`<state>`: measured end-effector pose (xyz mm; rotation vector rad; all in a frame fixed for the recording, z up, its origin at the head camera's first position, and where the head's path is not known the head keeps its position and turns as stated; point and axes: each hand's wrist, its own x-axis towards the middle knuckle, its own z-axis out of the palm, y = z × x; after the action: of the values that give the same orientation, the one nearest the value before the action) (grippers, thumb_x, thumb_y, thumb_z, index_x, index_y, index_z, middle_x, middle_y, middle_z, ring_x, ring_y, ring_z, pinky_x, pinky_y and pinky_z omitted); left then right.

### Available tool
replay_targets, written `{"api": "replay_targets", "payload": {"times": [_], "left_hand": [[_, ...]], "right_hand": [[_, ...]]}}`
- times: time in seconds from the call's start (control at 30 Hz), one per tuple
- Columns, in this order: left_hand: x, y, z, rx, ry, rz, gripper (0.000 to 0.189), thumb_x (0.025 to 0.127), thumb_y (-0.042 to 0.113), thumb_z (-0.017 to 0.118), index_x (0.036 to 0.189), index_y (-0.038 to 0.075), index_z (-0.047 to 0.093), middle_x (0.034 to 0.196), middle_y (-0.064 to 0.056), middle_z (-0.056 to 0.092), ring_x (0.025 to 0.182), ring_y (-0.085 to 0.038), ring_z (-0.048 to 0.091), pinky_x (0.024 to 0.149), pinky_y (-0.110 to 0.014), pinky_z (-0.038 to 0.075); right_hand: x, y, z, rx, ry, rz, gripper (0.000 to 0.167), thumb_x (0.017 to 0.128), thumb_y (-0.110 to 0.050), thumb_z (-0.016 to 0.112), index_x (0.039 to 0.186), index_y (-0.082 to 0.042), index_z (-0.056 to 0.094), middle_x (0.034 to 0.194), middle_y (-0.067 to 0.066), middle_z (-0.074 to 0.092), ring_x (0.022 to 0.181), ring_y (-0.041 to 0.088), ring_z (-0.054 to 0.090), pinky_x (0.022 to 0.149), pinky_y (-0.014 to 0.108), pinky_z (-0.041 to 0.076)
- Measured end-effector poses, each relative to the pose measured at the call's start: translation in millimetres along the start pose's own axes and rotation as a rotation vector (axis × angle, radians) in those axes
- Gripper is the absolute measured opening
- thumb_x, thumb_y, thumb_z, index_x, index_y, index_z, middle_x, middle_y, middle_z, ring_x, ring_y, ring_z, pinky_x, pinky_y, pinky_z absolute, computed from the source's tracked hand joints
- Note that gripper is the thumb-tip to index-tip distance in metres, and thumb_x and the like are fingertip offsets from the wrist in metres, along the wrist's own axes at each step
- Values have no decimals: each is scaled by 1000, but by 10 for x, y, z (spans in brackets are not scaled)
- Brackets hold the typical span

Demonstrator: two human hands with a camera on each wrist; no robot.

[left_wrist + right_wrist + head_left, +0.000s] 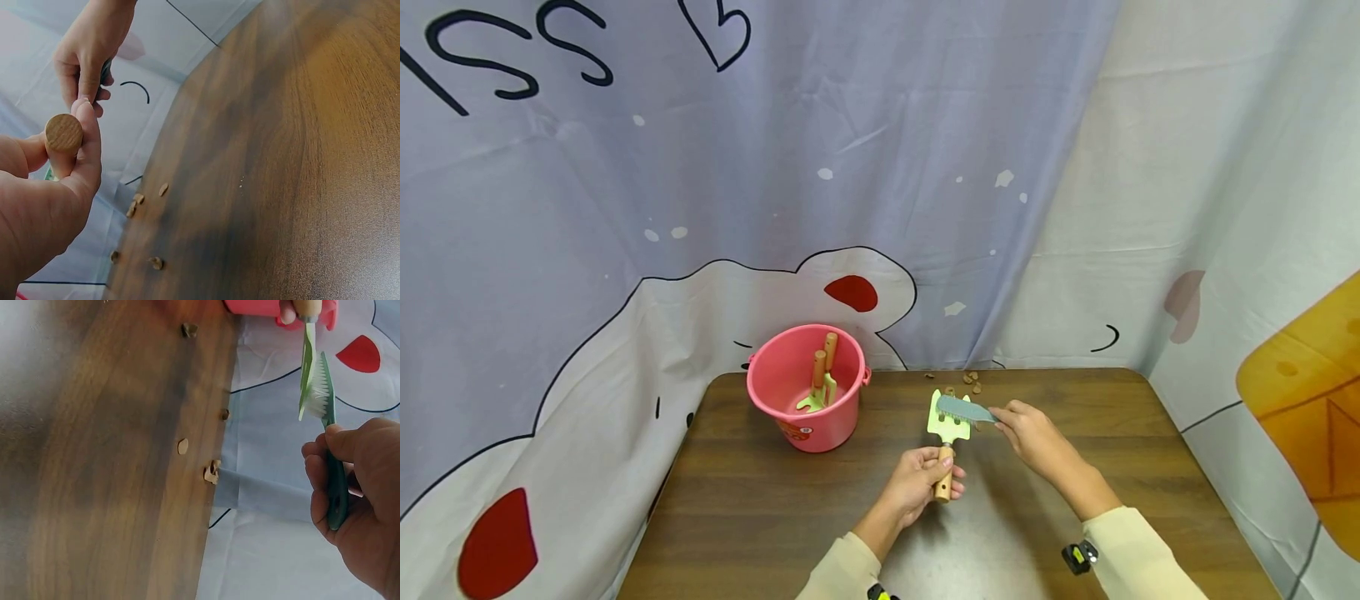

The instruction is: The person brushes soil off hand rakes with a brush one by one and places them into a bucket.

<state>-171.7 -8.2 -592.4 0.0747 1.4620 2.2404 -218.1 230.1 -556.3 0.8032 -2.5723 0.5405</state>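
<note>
My left hand [917, 482] grips the wooden handle of a small light-green garden rake [950, 429], its head pointing away from me above the table. In the left wrist view the round butt of the wooden handle [64, 131] shows between thumb and fingers. My right hand [1033, 437] holds a teal brush [967, 409] by its handle, laid across the rake's head. White bristles [319, 394] press against the green metal in the right wrist view. Both tools are held up off the tabletop.
A pink bucket [808, 439] stands at the back left, holding two small green tools with wooden handles [818, 369]. Several small brown flakes [211, 473] lie near the far edge of the wooden table [760, 517]. A printed curtain [925, 125] hangs behind.
</note>
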Motion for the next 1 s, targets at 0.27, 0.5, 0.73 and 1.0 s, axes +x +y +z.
{"api": "replay_targets", "payload": {"times": [0.27,0.5,0.73,1.0], "left_hand": [[-16,4,0,6,-2,0,32,105,4,55,129,-17,51,102,-30,70,66,-15,71,68,-29,64],[-39,18,13,18,-11,0,34,105,3,54,131,-18,50,91,-13,72,67,-14,71,67,-28,63],[-40,1,17,13,7,-6,33,104,3,56,130,-17,52,89,-13,72,65,-15,71,66,-29,64],[-34,7,-23,9,14,-3,32,104,2,54,129,-17,51,93,-19,72,65,-15,71,66,-29,64]], "right_hand": [[107,78,30,-46,-36,55,25,90,0,75,114,6,74,90,10,67,73,17,62,64,32,57],[188,126,23,-38,-36,107,24,92,0,73,115,8,73,93,14,68,76,24,67,67,37,59],[280,137,4,-55,-19,160,23,94,-1,71,115,8,71,93,16,67,79,29,68,70,43,59],[180,-33,9,9,8,99,26,92,0,73,118,4,73,94,9,69,76,18,64,66,34,57]]}}
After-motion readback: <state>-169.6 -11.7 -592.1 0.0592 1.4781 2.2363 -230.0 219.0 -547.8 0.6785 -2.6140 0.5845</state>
